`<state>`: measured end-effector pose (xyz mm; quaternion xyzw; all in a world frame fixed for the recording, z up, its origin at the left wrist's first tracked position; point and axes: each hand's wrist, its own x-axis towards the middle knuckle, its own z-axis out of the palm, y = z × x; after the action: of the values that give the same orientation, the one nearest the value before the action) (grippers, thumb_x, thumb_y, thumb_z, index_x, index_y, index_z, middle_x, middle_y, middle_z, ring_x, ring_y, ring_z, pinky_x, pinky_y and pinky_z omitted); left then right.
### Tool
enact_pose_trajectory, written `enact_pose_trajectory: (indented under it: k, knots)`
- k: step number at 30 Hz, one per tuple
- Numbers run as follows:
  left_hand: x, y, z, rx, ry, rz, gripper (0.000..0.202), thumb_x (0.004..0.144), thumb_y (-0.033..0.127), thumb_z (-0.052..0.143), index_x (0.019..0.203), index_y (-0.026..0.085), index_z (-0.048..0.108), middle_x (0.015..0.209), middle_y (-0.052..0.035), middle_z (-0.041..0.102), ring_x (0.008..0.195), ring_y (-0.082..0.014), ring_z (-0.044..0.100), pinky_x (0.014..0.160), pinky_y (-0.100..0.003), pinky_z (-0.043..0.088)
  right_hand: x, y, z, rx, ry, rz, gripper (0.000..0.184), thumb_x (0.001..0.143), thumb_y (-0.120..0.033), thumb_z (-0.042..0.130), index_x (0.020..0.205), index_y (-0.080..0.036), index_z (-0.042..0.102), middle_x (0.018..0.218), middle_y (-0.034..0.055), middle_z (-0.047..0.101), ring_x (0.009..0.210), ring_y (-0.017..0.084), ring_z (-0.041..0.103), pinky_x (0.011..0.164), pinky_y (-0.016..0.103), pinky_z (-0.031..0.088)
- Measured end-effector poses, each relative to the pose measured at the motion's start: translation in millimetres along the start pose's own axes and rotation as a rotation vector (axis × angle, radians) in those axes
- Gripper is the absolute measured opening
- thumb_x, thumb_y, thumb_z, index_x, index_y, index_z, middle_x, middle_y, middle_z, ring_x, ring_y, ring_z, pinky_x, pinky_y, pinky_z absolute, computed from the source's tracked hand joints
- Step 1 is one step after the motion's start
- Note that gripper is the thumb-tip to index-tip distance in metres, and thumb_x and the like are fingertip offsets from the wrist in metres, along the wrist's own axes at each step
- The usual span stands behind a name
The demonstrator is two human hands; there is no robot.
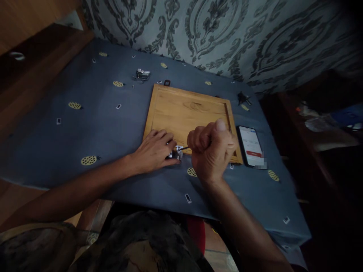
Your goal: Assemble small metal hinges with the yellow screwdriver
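A framed wooden panel (187, 109), like a small cabinet door, lies flat on the cloth-covered table. At its near edge sits a metal hinge (179, 155), partly covered by my left hand (155, 150). The fingers of that hand rest on the panel and the thumb reaches along the hinge's near side, gripping it. My right hand (211, 149) is closed in a fist above the panel's near right part. From it the thin shaft of a screwdriver (185, 148) points left, its tip at the hinge plate. The handle is hidden inside the fist.
A phone (251, 146) with a lit screen lies right of the panel. Small metal parts (141, 74) sit behind it to the left, and a dark object (244, 99) lies at the back right. A patterned curtain or wall covering (215, 34) rises behind the table (113, 132).
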<state>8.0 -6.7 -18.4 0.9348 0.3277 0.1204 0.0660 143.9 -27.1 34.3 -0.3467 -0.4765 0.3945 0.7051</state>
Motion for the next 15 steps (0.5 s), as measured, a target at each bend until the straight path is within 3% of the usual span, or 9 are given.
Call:
enact_pose_trajectory:
  k: [15]
  knots:
    - [0.4, -0.8, 0.7, 0.047, 0.013, 0.022, 0.050, 0.097, 0.060, 0.061, 0.109, 0.012, 0.068, 0.107, -0.0119, 0.066, 0.105, -0.0290, 0.057, 0.092, -0.042, 0.042, -2.3, -0.8, 0.6, -0.069, 0.026, 0.011, 0.070, 0.091, -0.061, 0.067, 0.047, -0.022, 0.030, 0.042, -0.0088, 0.024, 0.037, 0.006, 0.018, 0.040, 0.027, 0.018]
